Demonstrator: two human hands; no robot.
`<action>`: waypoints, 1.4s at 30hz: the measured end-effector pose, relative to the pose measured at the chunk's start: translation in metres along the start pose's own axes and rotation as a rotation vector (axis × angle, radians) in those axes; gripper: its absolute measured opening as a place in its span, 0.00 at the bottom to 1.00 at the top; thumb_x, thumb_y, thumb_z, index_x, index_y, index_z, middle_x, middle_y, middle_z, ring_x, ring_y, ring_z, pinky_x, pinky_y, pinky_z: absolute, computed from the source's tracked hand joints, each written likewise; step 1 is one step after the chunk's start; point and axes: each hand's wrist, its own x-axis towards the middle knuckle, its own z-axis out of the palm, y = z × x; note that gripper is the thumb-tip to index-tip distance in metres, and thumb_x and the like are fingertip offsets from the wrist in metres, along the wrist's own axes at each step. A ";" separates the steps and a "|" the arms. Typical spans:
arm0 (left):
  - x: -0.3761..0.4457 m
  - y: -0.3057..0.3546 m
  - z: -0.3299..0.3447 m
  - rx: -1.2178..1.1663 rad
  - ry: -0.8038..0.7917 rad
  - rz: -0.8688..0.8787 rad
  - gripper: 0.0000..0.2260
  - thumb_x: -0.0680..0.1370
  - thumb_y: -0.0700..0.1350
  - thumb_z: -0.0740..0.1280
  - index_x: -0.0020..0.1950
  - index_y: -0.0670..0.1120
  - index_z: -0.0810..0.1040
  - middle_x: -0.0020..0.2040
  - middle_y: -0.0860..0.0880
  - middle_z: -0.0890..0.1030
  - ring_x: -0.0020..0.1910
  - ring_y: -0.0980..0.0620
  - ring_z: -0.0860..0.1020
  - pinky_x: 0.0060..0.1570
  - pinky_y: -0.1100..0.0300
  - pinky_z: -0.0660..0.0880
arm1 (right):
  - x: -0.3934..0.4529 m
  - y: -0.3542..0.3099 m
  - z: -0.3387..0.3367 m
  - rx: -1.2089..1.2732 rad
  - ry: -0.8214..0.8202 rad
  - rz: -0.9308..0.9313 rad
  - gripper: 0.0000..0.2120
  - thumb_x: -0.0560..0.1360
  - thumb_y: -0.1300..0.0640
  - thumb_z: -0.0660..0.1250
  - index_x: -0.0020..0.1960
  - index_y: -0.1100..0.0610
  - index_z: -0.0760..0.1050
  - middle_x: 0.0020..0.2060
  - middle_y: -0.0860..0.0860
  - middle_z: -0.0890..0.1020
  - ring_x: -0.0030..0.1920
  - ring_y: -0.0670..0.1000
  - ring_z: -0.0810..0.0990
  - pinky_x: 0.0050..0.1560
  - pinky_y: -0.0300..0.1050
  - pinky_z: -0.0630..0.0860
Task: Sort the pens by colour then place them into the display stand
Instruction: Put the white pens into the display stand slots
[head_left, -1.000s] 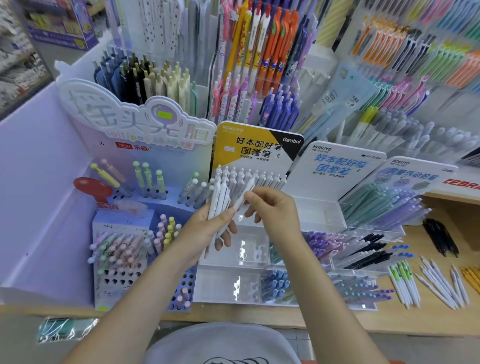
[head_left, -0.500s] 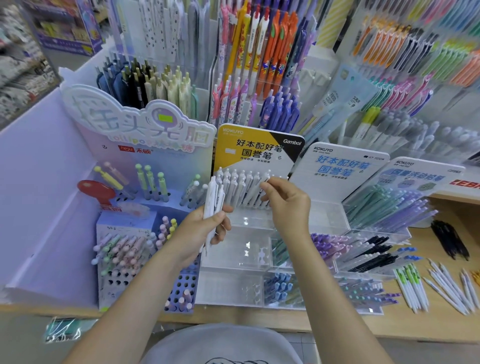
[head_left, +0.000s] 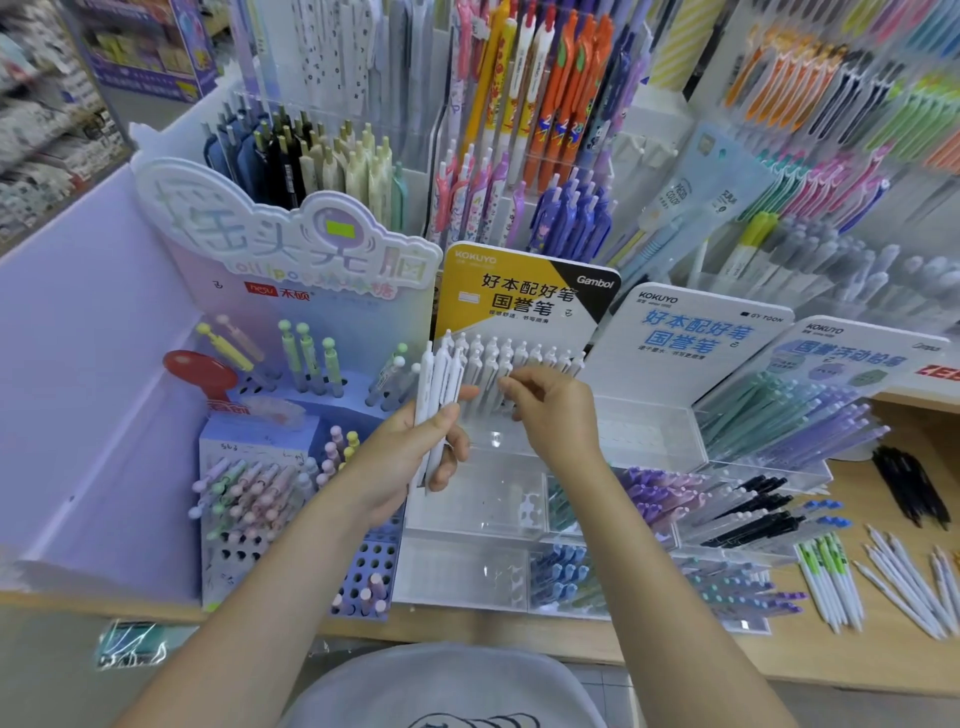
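Note:
My left hand (head_left: 410, 452) grips a small bundle of white pens (head_left: 439, 384), held upright in front of the clear tiered display stand (head_left: 483, 512). A row of white pens (head_left: 524, 358) stands in the stand's top tier under the yellow sign. My right hand (head_left: 553, 410) hovers just right of the bundle, fingers spread near that row, holding nothing that I can see. Lower tiers to the right hold purple pens (head_left: 657, 491), black pens (head_left: 753, 512) and blue pens (head_left: 558, 571).
White pens with green clips (head_left: 828, 577), plain white pens (head_left: 911, 587) and black pens (head_left: 906, 483) lie loose on the wooden counter at right. A purple lollipop-pen stand (head_left: 249, 499) sits at left. Tall racks of pens (head_left: 524, 104) fill the back.
My right hand has left a white pen in the top row and drawn back toward the bundle. The bundle in my left hand is smaller and held higher.

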 end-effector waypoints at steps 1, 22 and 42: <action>0.001 -0.001 0.000 -0.011 -0.001 -0.012 0.13 0.83 0.49 0.60 0.66 0.49 0.76 0.36 0.46 0.77 0.26 0.53 0.68 0.27 0.62 0.66 | -0.001 0.000 0.000 -0.017 -0.007 0.004 0.07 0.77 0.54 0.69 0.45 0.57 0.82 0.34 0.50 0.82 0.34 0.53 0.80 0.40 0.54 0.78; 0.006 -0.007 0.008 0.164 0.032 -0.135 0.10 0.84 0.48 0.61 0.61 0.45 0.76 0.35 0.47 0.75 0.23 0.54 0.66 0.22 0.65 0.60 | -0.028 -0.025 -0.055 0.627 0.150 0.244 0.03 0.78 0.64 0.68 0.51 0.61 0.78 0.41 0.57 0.85 0.40 0.55 0.85 0.35 0.43 0.80; 0.013 -0.007 0.010 0.120 0.125 -0.062 0.11 0.84 0.48 0.60 0.60 0.42 0.75 0.31 0.48 0.70 0.23 0.55 0.61 0.22 0.65 0.57 | -0.007 -0.008 -0.023 0.145 0.200 -0.036 0.05 0.78 0.57 0.69 0.50 0.47 0.76 0.40 0.43 0.83 0.41 0.51 0.83 0.45 0.57 0.80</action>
